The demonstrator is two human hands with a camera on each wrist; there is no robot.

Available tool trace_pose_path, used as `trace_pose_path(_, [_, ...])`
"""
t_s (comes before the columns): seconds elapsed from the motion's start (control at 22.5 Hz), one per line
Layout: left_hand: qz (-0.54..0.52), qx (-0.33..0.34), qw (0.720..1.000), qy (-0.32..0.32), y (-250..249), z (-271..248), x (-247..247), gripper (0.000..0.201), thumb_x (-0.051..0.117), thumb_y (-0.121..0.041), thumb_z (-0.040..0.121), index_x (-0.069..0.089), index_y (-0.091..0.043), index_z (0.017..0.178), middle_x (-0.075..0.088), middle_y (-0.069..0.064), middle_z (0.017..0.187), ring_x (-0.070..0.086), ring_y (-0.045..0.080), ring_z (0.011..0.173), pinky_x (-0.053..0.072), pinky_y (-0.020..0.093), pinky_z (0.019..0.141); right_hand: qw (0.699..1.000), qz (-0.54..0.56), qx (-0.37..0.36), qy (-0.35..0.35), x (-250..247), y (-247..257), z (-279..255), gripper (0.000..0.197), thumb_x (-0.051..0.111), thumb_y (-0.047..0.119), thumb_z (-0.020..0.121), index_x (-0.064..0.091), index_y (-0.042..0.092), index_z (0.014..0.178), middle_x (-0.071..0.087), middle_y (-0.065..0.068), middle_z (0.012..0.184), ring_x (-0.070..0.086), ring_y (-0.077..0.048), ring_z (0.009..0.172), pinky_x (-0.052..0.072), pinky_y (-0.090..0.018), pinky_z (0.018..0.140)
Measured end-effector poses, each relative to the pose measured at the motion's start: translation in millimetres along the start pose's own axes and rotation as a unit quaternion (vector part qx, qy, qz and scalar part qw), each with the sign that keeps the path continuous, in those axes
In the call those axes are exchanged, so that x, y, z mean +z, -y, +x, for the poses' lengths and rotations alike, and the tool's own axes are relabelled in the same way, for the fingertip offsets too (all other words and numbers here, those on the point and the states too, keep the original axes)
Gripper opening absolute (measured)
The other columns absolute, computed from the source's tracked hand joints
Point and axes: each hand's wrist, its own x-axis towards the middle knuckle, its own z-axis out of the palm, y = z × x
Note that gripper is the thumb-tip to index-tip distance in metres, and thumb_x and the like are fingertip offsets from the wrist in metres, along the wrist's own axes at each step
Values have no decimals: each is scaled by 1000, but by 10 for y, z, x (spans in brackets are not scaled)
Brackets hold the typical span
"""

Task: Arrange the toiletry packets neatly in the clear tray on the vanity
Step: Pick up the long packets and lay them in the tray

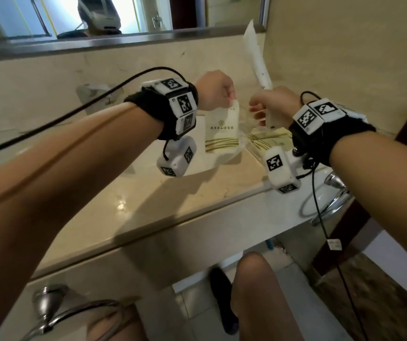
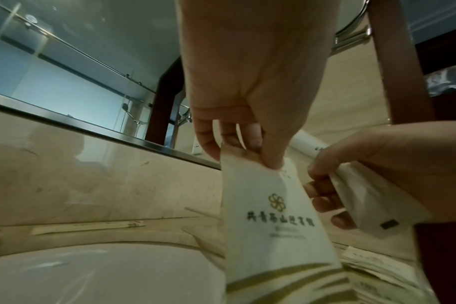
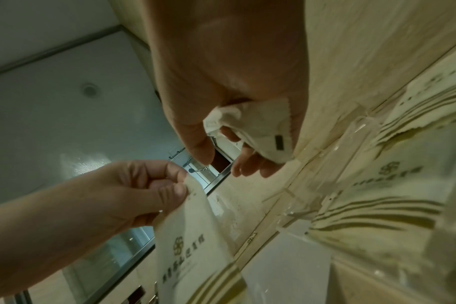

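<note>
The left hand (image 1: 213,91) grasps a cream packet (image 1: 221,130) at its top edge, pinched between the thumb and the curled fingers. The packet hangs upright from this pinch, just above the near-left end of the clear tray (image 1: 244,134). Its front face shows a small gold flower mark, a line of dark characters and gold stripes near the bottom. In the left wrist view the thumb tip lies on the front of the packet (image 2: 276,222), and the other fingertips are behind the torn-looking top edge.

The right hand (image 1: 271,104) is to the right of the tray's near-left end and also above it. It grasps a long white packet (image 1: 259,67), with the fingers wrapped around the lower part. The upper part of this packet stands up and leans to the left, in front of the beige wall (image 1: 345,57). The lower end, with a small dark rectangle printed on it, comes out below the fingers, as the right wrist view shows (image 3: 263,131).

The two hands are near each other but do not touch.

Inside the tray lie more cream packets with gold stripes (image 3: 393,205), flat and partly overlapping. The tray stands on the marble counter (image 1: 148,205), close to the corner of the wall, under the mirror (image 1: 99,18).
</note>
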Motion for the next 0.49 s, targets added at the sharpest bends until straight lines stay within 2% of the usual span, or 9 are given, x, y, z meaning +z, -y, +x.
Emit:
trace_pose_path(0.09, [8, 27, 1000, 3, -122, 89, 30, 25, 58, -11, 90, 66, -2, 112, 66, 14, 118, 54, 16, 92, 40, 22, 75, 1000, -15, -23, -4, -98, -45, 14, 12, 58, 8, 85, 49, 9, 77, 55, -2, 77, 52, -12, 62, 45, -27, 59])
trace_pose_path(0.18, [1, 45, 999, 2, -196, 195, 78, 24, 58, -12, 90, 67, -3, 111, 68, 13, 116, 50, 10, 89, 39, 17, 66, 998, -40, -40, -19, -170, -81, 36, 11, 62, 7, 82, 52, 7, 85, 55, -2, 76, 55, -11, 65, 47, -25, 58])
trace_pose_path(0.22, [-4, 53, 999, 2, -258, 257, 112, 24, 59, -11, 89, 68, -3, 110, 68, 12, 115, 50, 9, 88, 37, 11, 60, 998, -43, -44, -32, -227, -98, 49, 13, 63, 7, 82, 51, 8, 84, 54, -1, 74, 56, -11, 65, 48, -25, 56])
trace_pose_path(0.31, [-14, 59, 998, 8, -348, 337, 177, 23, 59, -11, 89, 69, -4, 108, 69, 11, 113, 51, 8, 88, 30, 0, 57, 997, -36, -53, -53, -304, -123, 65, 20, 65, 6, 81, 47, 13, 73, 53, -1, 70, 57, -10, 63, 49, -24, 54])
trace_pose_path(0.49, [-32, 66, 997, 9, -505, 466, 253, 23, 61, -12, 88, 69, -3, 108, 69, 11, 112, 50, 7, 87, 30, -2, 55, 996, -21, -45, -71, -447, -193, 55, 29, 67, 4, 79, 43, 15, 67, 52, 0, 66, 56, -12, 60, 48, -25, 55])
